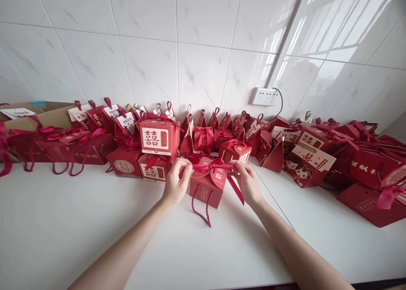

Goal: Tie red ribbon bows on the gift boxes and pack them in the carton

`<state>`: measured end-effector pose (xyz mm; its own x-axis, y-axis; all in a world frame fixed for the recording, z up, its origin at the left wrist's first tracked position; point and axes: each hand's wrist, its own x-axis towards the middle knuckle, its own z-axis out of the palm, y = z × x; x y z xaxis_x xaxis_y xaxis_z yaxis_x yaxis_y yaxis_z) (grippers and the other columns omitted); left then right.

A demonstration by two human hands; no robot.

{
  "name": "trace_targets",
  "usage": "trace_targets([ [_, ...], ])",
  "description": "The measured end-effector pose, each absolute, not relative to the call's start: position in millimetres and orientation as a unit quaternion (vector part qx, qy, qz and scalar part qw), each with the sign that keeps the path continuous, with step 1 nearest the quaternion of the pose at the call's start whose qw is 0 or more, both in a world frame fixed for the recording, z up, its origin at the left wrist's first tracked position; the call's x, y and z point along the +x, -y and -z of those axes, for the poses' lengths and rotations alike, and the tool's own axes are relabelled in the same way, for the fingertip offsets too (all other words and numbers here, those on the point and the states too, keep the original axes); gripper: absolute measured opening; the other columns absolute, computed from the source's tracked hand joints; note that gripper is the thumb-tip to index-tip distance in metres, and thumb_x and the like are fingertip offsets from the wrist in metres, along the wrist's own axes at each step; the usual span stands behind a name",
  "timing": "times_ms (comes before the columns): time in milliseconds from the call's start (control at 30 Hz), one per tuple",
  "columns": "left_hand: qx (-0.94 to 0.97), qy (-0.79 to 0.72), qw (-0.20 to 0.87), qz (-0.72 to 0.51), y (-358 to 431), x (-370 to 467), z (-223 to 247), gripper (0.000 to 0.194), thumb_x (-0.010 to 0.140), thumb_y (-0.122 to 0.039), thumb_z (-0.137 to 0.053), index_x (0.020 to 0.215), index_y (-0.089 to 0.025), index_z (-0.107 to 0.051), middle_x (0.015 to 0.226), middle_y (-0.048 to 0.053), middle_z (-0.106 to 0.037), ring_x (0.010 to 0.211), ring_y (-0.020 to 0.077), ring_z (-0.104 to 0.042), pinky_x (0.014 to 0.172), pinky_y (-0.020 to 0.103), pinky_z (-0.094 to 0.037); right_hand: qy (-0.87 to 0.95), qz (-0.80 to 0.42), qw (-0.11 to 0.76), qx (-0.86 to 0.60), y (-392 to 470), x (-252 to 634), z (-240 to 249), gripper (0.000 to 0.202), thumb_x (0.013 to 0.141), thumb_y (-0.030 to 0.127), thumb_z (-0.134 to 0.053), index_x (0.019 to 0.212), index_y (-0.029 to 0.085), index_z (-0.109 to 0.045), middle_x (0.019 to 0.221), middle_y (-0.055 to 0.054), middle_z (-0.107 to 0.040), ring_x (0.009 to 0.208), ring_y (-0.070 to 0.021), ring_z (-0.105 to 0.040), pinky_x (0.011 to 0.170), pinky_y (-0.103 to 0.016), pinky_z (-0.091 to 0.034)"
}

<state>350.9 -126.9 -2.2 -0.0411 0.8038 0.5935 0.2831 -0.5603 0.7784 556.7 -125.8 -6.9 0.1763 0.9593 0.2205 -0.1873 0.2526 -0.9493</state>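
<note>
A red gift box [207,188] with a twisted rope handle [200,220] stands on the white table between my hands. Across its top runs a red ribbon [211,165], tied at the middle beside a round tag [218,176]. My left hand [176,179] pinches the ribbon at the box's left side. At the right, my right hand [247,181] pinches the other side of it, and a loose ribbon tail [236,190] hangs below those fingers. The ribbon is drawn out sideways between both hands.
Just left, a red box with a white label [159,138] sits stacked on another box [154,171]. Several red gift boxes line the tiled wall, with more piled at the right [371,201]. A cardboard carton [60,112] stands back left; a power strip [265,97] is on the wall.
</note>
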Motion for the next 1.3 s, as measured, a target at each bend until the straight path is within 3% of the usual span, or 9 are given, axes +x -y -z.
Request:
trace_targets([
  [167, 0.531, -0.444, 0.271, -0.669, 123, 343, -7, 0.017, 0.082, -0.034, -0.052, 0.073, -0.02, -0.054, 0.07, -0.001, -0.056, 0.069, 0.014, -0.055, 0.071, 0.026, -0.044, 0.34, -0.426, 0.755, -0.365, 119, 575, -7, 0.028, 0.071, 0.04, -0.067, 0.055, 0.021, -0.054, 0.064, -0.001, -0.057, 0.061, -0.0156, -0.054, 0.061, -0.032, -0.049],
  [367, 0.365, -0.291, 0.405, -0.786, 111, 336, -69, 0.013, 0.07, -0.026, -0.058, 0.061, -0.018, -0.053, 0.069, -0.001, -0.06, 0.072, 0.0127, -0.059, 0.067, 0.025, -0.048, 0.383, -0.392, 0.755, -0.36, 116, 586, -65, 0.039, 0.071, 0.052, -0.064, 0.055, 0.026, -0.039, 0.073, -0.006, -0.067, 0.083, -0.027, -0.066, 0.066, -0.039, -0.054],
  [567, 0.394, -0.23, 0.5, -0.736, 113, 355, -130, 0.019, 0.069, -0.033, -0.064, 0.065, -0.016, -0.056, 0.063, -0.001, -0.058, 0.064, 0.0132, -0.059, 0.065, 0.028, -0.05, 0.479, -0.449, 0.701, -0.277, 116, 538, -126, 0.031, 0.075, 0.049, -0.061, 0.068, 0.019, -0.059, 0.067, -0.004, -0.066, 0.069, -0.0198, -0.066, 0.064, -0.033, -0.052],
  [733, 0.548, -0.275, 0.448, -0.651, 125, 361, -129, 0.032, 0.073, -0.038, -0.064, 0.098, -0.018, -0.066, 0.101, 0.007, -0.068, 0.099, 0.024, -0.061, 0.084, 0.036, -0.048, 0.576, -0.45, 0.644, -0.226, 124, 507, -132, 0.027, 0.077, 0.041, -0.062, 0.089, 0.019, -0.072, 0.078, -0.005, -0.071, 0.078, -0.0191, -0.065, 0.074, -0.034, -0.052],
  [867, 0.565, -0.268, 0.421, -0.657, 132, 358, -126, 0.032, 0.074, -0.035, -0.062, 0.101, -0.019, -0.068, 0.111, 0.008, -0.066, 0.107, 0.0262, -0.057, 0.092, 0.039, -0.044, 0.598, -0.429, 0.628, -0.254, 132, 511, -129, 0.028, 0.079, 0.04, -0.062, 0.099, 0.023, -0.072, 0.081, -0.005, -0.073, 0.077, -0.0193, -0.066, 0.08, -0.04, -0.051],
  [1000, 0.561, -0.238, 0.44, -0.66, 134, 359, -130, 0.026, 0.074, -0.032, -0.061, 0.094, -0.018, -0.07, 0.094, 0.008, -0.069, 0.085, 0.0212, -0.062, 0.075, 0.035, -0.051, 0.605, -0.43, 0.622, -0.251, 133, 521, -135, 0.029, 0.078, 0.042, -0.061, 0.094, 0.021, -0.073, 0.081, -0.006, -0.073, 0.076, -0.0189, -0.068, 0.079, -0.038, -0.053],
  [1100, 0.529, -0.201, 0.451, -0.69, 135, 354, -138, 0.014, 0.073, -0.028, -0.061, 0.071, -0.016, -0.068, 0.067, 0.003, -0.061, 0.052, 0.0091, -0.051, 0.049, 0.024, -0.043, 0.607, -0.433, 0.617, -0.25, 139, 529, -140, 0.025, 0.076, 0.04, -0.06, 0.072, 0.018, -0.071, 0.064, -0.004, -0.069, 0.057, -0.0154, -0.064, 0.058, -0.031, -0.053],
  [1200, 0.521, -0.224, 0.417, -0.711, 136, 342, -148, 0.018, 0.073, -0.022, -0.058, 0.058, -0.014, -0.062, 0.048, -0.004, -0.039, 0.037, 0.0025, -0.031, 0.039, 0.018, -0.028, 0.612, -0.428, 0.607, -0.272, 154, 540, -146, 0.034, 0.075, 0.037, -0.057, 0.047, 0.02, -0.055, 0.043, 0.001, -0.054, 0.034, -0.0091, -0.046, 0.034, -0.023, -0.034],
  [1300, 0.56, -0.304, 0.355, -0.683, 145, 329, -154, 0.017, 0.073, -0.017, -0.058, 0.057, -0.013, -0.061, 0.046, -0.004, -0.038, 0.035, 0.0023, -0.031, 0.038, 0.016, -0.022, 0.665, -0.426, 0.526, -0.315, 167, 551, -155, 0.043, 0.076, 0.036, -0.053, 0.038, 0.022, -0.039, 0.035, 0.004, -0.043, 0.027, -0.0064, -0.036, 0.031, -0.023, -0.024],
])
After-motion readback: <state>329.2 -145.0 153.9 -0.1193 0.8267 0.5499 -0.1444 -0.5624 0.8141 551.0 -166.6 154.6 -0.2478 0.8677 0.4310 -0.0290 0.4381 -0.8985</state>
